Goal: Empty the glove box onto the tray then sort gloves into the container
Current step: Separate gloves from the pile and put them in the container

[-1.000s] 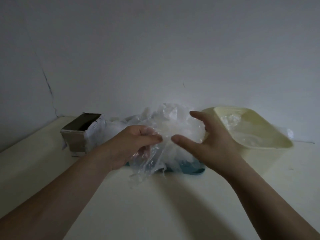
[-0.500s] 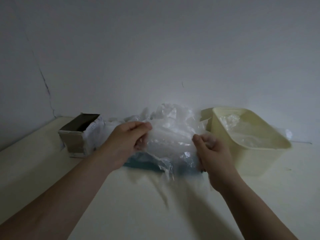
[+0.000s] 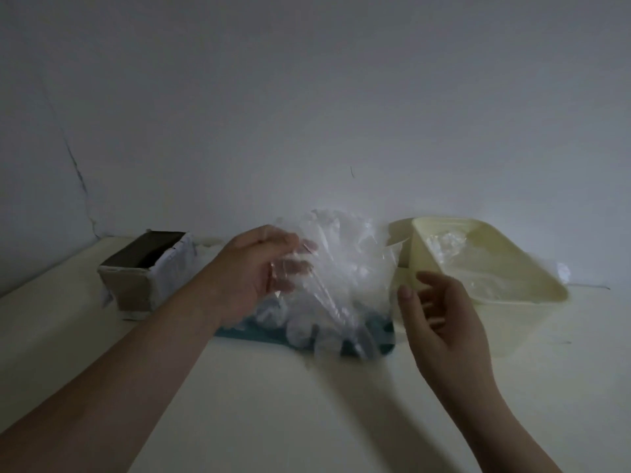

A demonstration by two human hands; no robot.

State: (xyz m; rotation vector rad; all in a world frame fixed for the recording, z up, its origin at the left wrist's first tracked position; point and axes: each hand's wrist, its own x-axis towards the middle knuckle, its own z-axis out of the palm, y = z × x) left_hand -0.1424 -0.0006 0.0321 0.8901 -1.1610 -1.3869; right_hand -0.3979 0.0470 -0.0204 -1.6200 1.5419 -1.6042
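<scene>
the glove box stands at the left of the table, its top open and its inside dark. it looks emptied, though the dim light hides the bottom. so the first step seems done: a heap of clear plastic gloves lies on the teal tray between the box and the pale container. sorting is under way but far from over. a few gloves already lie inside the container, while most remain on the tray. the left hand pinches one clear glove, raised above the heap with its loose end hanging down toward the tray. the right hand is empty, palm turned inward and fingers loosely spread, just beside the container's near corner. what is left, by my judgement, is to carry this glove over and then work through the rest of the heap.
</scene>
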